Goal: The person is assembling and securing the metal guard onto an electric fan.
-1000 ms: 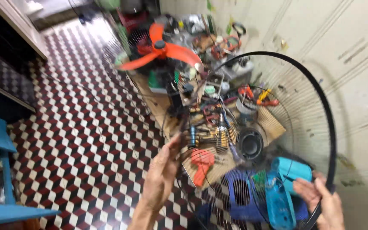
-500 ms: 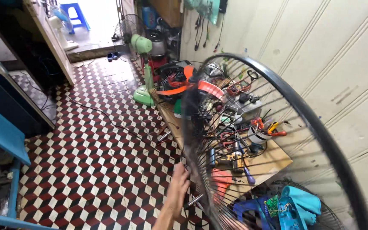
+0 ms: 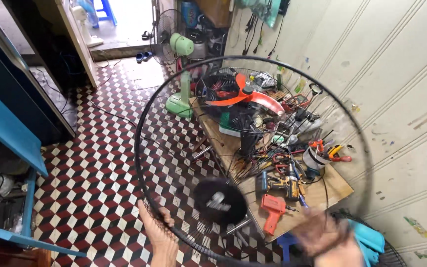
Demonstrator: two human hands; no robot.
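1. The left hand (image 3: 158,228) is curling its fingers over the lower left rim of a big round fan guard (image 3: 253,64), a thin black hoop with fine wire spokes running to the centre; the grip is closed on the rim.
2. The right hand (image 3: 324,240) is sitting at the lower right rim, badly motion-blurred; I cannot tell whether it is closed on the hoop or only lying against it.
3. The guard is standing raised and tilted between the camera and the floor, its solid black hub disc (image 3: 220,201) blurred (a pale mark is showing on it).
4. Seen through the spokes, a low wooden board (image 3: 334,185) is lying by the pale panelled wall, crowded with tools: a yellow-and-black cordless drill (image 3: 282,184) and an orange plastic pistol-shaped tool (image 3: 272,211).
5. An orange three-bladed propeller (image 3: 247,96) is sitting on a dark caged fan at the board's far end.
6. A mint-green stand fan (image 3: 181,74) is standing beyond, on glossy red, black and white cube-pattern tiles.
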